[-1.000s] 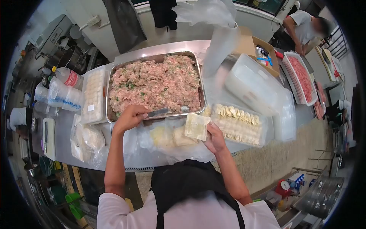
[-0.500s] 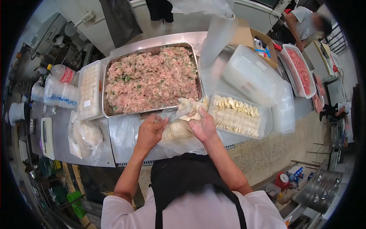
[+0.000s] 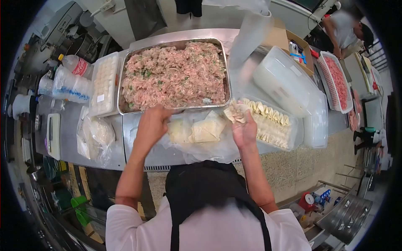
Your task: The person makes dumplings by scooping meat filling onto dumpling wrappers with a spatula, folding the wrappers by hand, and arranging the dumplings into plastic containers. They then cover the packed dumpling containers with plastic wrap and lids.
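My right hand [image 3: 244, 130] holds a dumpling wrapper [image 3: 235, 113] with a little meat filling on it, beside the clear box of folded dumplings [image 3: 272, 134]. Curled and closed, my left hand [image 3: 150, 127] is at the front rim of the metal tray [image 3: 176, 110], which is heaped with minced meat filling [image 3: 173, 77] flecked with green. Whatever its fingertips hold, if anything, is hidden. Between my hands a stack of pale wrappers [image 3: 207, 129] lies on plastic film.
On the left are a lidded box of round pale pieces [image 3: 104, 85], a bag of dough [image 3: 98, 136] and a cola bottle [image 3: 77, 66]. Stacked plastic lids [image 3: 289, 83] and a basket of raw meat [image 3: 335, 81] stand to the right. A person [image 3: 343, 31] is at the far right.
My left hand has moved left and up to the tray's front rim. My right hand has shifted right with the wrapper, uncovering the stack. The view has shifted slightly.
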Demonstrator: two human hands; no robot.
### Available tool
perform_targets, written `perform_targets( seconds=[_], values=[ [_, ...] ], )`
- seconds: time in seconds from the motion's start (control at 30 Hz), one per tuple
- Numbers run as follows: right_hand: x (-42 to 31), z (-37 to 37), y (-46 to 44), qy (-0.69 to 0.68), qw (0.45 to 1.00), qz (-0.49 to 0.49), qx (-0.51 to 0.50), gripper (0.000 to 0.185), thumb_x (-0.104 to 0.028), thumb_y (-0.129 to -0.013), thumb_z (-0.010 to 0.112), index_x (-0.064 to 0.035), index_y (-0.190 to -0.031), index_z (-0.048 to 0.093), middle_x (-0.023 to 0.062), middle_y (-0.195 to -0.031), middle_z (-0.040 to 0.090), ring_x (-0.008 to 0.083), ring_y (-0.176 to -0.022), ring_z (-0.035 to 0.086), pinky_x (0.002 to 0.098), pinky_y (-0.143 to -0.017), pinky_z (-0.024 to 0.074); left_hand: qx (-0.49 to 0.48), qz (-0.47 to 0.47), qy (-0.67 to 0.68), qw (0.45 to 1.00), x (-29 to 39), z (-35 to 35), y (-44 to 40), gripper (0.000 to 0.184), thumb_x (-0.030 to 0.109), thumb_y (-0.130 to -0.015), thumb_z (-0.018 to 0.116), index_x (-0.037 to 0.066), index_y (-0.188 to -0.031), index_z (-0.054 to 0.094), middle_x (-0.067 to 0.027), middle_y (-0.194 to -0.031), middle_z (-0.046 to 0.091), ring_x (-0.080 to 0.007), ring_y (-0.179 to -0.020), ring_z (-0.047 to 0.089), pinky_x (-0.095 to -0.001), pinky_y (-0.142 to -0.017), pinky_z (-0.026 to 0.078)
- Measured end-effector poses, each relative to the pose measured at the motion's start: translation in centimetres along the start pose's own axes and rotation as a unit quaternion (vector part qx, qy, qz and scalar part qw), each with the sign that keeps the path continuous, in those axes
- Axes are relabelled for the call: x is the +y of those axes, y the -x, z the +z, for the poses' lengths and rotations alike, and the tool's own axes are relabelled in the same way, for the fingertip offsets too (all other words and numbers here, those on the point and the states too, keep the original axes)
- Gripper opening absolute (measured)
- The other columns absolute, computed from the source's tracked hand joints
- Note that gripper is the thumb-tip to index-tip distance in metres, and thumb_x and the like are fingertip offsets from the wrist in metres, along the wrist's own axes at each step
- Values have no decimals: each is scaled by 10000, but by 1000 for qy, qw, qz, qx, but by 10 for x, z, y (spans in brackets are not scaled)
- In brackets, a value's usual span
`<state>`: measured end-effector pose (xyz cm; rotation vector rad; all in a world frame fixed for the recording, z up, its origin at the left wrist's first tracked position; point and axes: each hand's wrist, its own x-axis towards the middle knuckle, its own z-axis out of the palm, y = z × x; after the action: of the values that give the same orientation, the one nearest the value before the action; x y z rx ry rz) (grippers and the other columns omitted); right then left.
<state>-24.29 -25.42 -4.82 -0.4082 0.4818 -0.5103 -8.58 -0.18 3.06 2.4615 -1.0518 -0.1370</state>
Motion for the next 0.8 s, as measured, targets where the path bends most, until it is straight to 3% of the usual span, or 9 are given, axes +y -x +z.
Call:
perform_targets(
  seconds=[0.1,0.23,0.3,0.33,0.4,0.53,0.63,0.7,0.8],
  values=[
    [-5,0,1,-19,999,18,27,466,-234,-1063,388,69,-1416,416,191,-1390,521,300,-1302,497,433,-1152,357,-38,19,-127,991,-9,5,-37,161,13,-724,633,44,-847,731,-173,-820,637,-377,-825,642,-463,-727,509],
    [-5,-2,4,-15,1000,20,6,466,-222,-1057,398,69,-1421,412,185,-1408,510,290,-1323,479,432,-1157,350,-16,4,-109,994,-18,52,-75,119,37,-705,640,42,-801,710,-189,-822,654,-393,-858,648,-468,-759,522],
    [-8,-4,6,20,1000,4,-13,466,-212,-1052,408,69,-1423,411,184,-1418,503,288,-1334,469,427,-1158,348,-125,0,-158,979,-7,60,-83,117,51,-709,648,48,-805,715,-191,-851,675,-397,-877,650,-465,-781,530],
    [-11,-6,7,19,1000,1,-13,466,-212,-1052,408,69,-1423,411,184,-1418,503,288,-1334,469,427,-1158,348,-125,3,-158,979,-7,60,-82,117,51,-709,648,48,-805,715,-191,-851,675,-397,-877,650,-465,-781,530],
    [-16,-11,12,24,999,-19,14,458,-189,-1044,403,78,-1416,421,172,-1409,516,285,-1313,495,428,-1153,349,-103,77,-86,988,-9,56,-74,92,26,-722,611,-31,-744,680,-222,-778,679,-422,-790,663,-491,-736,523],
    [-14,-22,6,26,998,-40,30,461,-208,-1042,423,70,-1410,425,181,-1400,525,291,-1322,485,434,-1164,338,-135,103,12,985,-17,14,-81,144,21,-742,635,-1,-848,731,-210,-803,684,-406,-771,651,-457,-699,510],
    [-4,-8,8,-12,1000,-10,-1,458,-215,-1040,417,77,-1392,436,182,-1379,538,290,-1308,496,441,-1160,346,-110,103,156,976,2,-1,-60,236,-11,-765,650,47,-969,756,-164,-763,671,-337,-741,638,-401,-673,494],
    [5,-4,1,-42,999,4,-19,461,-229,-1050,385,65,-1403,424,182,-1375,538,295,-1307,496,444,-1160,346,-119,21,244,962,15,-6,-46,319,-43,-781,660,77,-1060,756,-116,-761,641,-260,-747,626,-354,-678,489],
    [8,15,0,-104,991,65,-49,430,-246,-1060,362,21,-1385,455,180,-1363,548,308,-1286,519,471,-1142,365,-65,62,330,940,34,26,-31,326,-43,-770,682,85,-1059,758,-94,-777,623,-217,-721,609,-345,-670,479]
  ],
)
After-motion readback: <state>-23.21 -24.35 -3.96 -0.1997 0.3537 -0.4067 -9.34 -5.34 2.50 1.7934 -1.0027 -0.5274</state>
